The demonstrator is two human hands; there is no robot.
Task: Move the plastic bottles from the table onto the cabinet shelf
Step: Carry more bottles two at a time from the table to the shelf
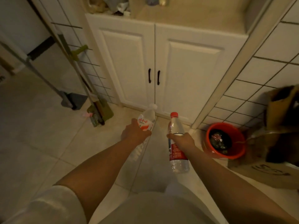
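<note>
**Both hands closed on bottles in front of the cabinet**

Fingers of the left hand (135, 132) are wrapped shut around the middle of a clear bottle with a white cap (146, 119). That bottle tilts away from the person, its cap toward the far side and its red and white label just above the knuckles; its lower part runs blurred beneath the hand. Fingers of the right hand (182, 140) are closed around a clear bottle with a red cap (177, 126), gripping it above its red label. This second bottle stands nearly upright in the picture, cap toward the far side, base hanging near the person. The two bottles are close but not touching, and both are held in the air above the pale tiled floor (40, 143).

Just beyond the bottles is a white cabinet (161, 62) with two closed doors and two dark handles (153, 77) at the centre seam. Its beige top (186, 16) carries some blurred clutter at the far left.

To the left, a mop (97, 110) and a dustpan (73, 101) lean against a wire rack (77, 46). To the right, a red bucket (225, 140) with dark contents sits on the floor beside a tiled wall (267, 54), with a cardboard box (283, 110) farther right. Both forearms are bare, and a light sleeve (53, 207) shows near the left elbow.
</note>
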